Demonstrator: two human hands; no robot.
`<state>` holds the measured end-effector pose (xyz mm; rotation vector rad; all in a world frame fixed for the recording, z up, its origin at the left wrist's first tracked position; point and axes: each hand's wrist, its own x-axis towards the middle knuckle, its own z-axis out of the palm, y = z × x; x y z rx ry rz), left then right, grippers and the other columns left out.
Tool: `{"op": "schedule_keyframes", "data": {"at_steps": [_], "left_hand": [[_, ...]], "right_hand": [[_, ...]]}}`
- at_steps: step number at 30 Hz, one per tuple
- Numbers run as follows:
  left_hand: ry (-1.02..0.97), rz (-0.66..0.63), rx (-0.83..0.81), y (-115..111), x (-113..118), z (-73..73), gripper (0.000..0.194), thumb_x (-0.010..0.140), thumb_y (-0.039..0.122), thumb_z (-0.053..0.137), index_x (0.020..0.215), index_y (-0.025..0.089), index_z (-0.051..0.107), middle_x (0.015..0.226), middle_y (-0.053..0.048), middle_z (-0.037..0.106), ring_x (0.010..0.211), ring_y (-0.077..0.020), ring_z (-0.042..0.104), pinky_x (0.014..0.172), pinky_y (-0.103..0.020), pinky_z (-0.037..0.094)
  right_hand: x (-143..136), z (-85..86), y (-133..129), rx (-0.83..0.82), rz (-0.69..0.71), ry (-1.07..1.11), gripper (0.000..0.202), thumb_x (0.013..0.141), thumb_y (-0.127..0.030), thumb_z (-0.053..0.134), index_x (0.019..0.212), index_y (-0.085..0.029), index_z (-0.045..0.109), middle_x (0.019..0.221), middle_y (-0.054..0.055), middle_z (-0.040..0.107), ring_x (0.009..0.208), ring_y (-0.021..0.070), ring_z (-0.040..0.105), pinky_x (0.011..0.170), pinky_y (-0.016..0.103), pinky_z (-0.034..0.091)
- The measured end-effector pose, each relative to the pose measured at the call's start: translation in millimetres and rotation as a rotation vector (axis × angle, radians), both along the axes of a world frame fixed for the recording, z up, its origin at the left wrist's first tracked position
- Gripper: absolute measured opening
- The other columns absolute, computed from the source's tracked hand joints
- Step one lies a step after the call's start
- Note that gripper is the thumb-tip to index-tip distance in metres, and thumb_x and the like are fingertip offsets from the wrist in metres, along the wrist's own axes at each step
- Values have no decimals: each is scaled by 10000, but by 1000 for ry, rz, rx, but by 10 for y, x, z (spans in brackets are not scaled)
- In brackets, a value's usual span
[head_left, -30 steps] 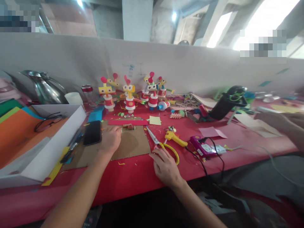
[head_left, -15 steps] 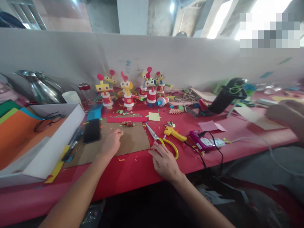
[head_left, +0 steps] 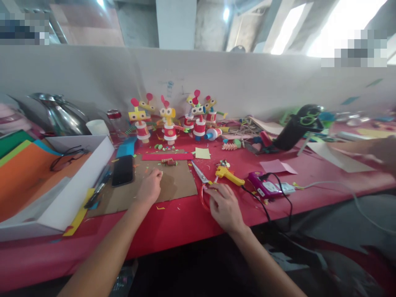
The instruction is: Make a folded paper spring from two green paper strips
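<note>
My left hand [head_left: 150, 186] hovers low over the brown cardboard mat [head_left: 176, 181], thumb and forefinger pinched. A tiny pale bit shows at its fingertips, too small to name. Just beyond lies a folded red-and-green paper spring [head_left: 169, 162]. My right hand [head_left: 226, 208] is over the handles of the scissors [head_left: 200, 172], its fingers curled on them. One red handle loop shows left of the hand; the yellow loop is mostly covered. The blades point away on the red tabletop. Beside them lies a yellow glue gun [head_left: 229, 175].
Several paper robot figures [head_left: 143, 131] stand at the back. Left are a phone [head_left: 123, 170] and a white box [head_left: 83, 181] of coloured paper. A purple power strip [head_left: 266, 185] with cables lies right. Another person's arm [head_left: 368, 147] reaches in at far right.
My right hand has shifted right across the scissors' handles, uncovering the red loop and covering the yellow one. My left hand stays pinched in nearly the same place. The view has shifted slightly.
</note>
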<state>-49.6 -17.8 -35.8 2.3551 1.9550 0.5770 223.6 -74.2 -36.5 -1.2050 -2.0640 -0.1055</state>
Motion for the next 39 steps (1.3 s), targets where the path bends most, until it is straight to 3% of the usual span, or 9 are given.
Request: {"op": "schedule_keyframes", "data": {"at_steps": [4,7,11,17,23,28,31,35,39], "left_hand": [[41,-22,32,1,-10,-28,365,763,-20,367,886,171,653,1019,-99,600,994,-218,527,862,-309,393],[90,-9,55,-14,-3,-36,368,758,-12,377,920,165,656,1037,-106,597,1012,-234,521,855,-323,398],[108,18,54,-35,16,-26,384,764,2,388,973,178,658,1063,-96,605,1001,-234,533,822,-329,410],[104,66,38,-54,21,-5,362,788,34,407,990,193,662,1073,-82,616,1023,-231,533,813,-322,425],[173,57,63,-55,9,-1,391,777,35,401,1015,191,669,1064,-66,628,974,-228,557,885,-334,414],[151,32,97,-42,-18,-27,391,776,57,412,1043,183,669,1055,-83,631,956,-240,566,907,-364,414],[146,23,109,-40,-31,-24,360,804,94,407,1014,199,679,1049,-81,635,934,-240,572,910,-377,408],[175,27,123,-57,-10,10,351,850,143,377,1017,206,679,1024,-89,646,911,-244,584,893,-399,403],[193,23,130,-76,21,29,344,837,137,398,1030,187,679,1023,-107,653,922,-258,592,910,-423,385]], "right_hand": [[290,172,262,-80,-353,-178,360,810,-79,432,1127,-101,601,1106,161,567,1030,272,490,910,400,396],[438,280,483,-233,-508,-356,302,835,-143,444,1074,-71,614,1032,196,593,997,302,494,849,409,376],[477,291,673,-423,-508,-482,254,862,-229,466,1012,-101,625,1003,179,617,972,299,526,801,393,369],[439,259,843,-511,-501,-527,285,783,-93,477,1046,-74,584,1040,180,579,936,268,571,744,331,396],[399,265,985,-462,-585,-474,324,798,-79,431,1099,-47,545,1072,210,541,981,299,530,798,385,393],[268,281,909,-355,-606,-397,300,793,-56,438,1073,-54,546,1070,211,529,988,314,487,793,409,386],[5,276,723,-205,-462,-278,269,824,-83,431,1061,-102,558,1075,186,533,975,300,473,804,420,388],[-439,165,400,-117,126,-216,210,846,-88,444,968,-162,598,964,104,582,910,226,482,849,363,389],[-632,69,221,-116,338,-321,173,832,-77,478,887,-176,609,901,80,583,872,213,465,787,341,390]]}}
